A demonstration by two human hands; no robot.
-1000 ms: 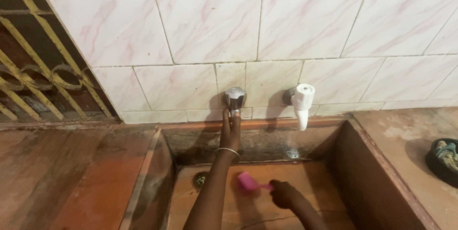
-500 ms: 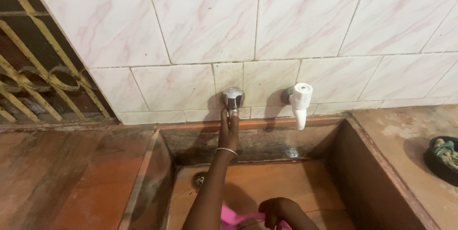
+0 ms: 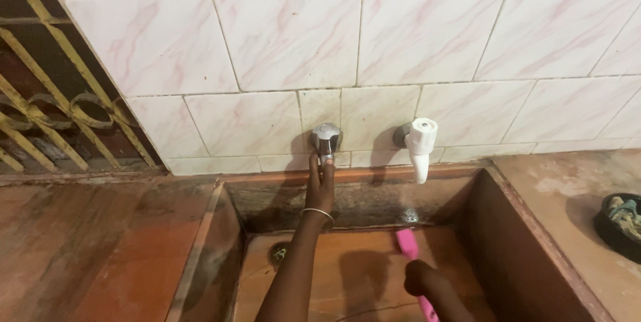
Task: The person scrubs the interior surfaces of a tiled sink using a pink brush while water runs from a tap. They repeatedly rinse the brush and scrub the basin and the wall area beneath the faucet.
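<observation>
Gripping the pink brush (image 3: pixel 408 245), the right hand (image 3: pixel 422 280) is working mid-sink (image 3: pixel 481 218), well apart from the walls. Left hand (image 3: pixel 320 185) is pinching the metal tap (image 3: pixel 326 138) at the far edge.

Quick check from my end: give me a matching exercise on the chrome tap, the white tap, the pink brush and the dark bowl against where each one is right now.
Things:
1. chrome tap
2. white tap
3. pink brush
4. dark bowl

Places:
A. on the counter at the far right
B. in the right hand, over the sink floor
C. on the wall, untouched, right of the other tap
D. on the wall, under the left hand fingertips

Pairs: 1-D, 2-C, 3-B, 4-A
</observation>
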